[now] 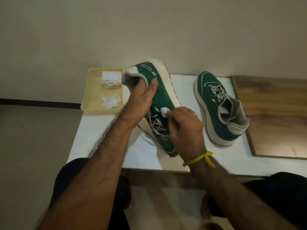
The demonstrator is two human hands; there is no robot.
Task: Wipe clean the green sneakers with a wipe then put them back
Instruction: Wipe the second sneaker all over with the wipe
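Note:
My left hand [141,98] grips a green sneaker [163,90] by its heel collar, fingers inside the opening and thumb on the green side. The shoe is tilted on its side above the white table [106,130], sole facing away. My right hand [186,128] pinches a small white wipe [164,111] and presses it on the shoe's green side near the laces. The second green sneaker [219,108] stands upright on the table to the right, untouched.
A cream tray [86,103] at the table's back left holds folded white wipes [111,78] and a crumpled one [110,101]. A wooden panel [272,117] lies at the right. The wall is close behind. My knees are below the table's front edge.

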